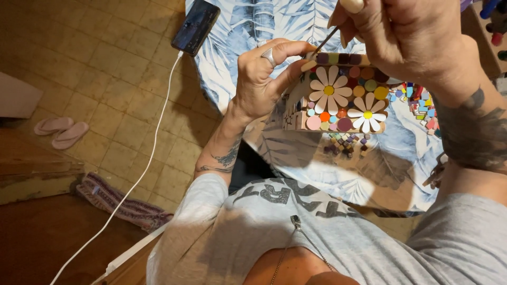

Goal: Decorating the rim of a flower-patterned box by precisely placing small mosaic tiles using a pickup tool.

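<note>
Your left hand (261, 79) closes around the mosaic house (338, 97), thumb on its roof edge. Your right hand (401, 37) pinches a thin stick (326, 40), its tip touching the roof.

Warm dim light, perhaps edge-distorted.

A table under a blue-and-white leaf-print cloth (248, 24) carries a phone (195, 25), loose mosaic tiles (420, 103) — and small dark cubes (346, 143).
</note>
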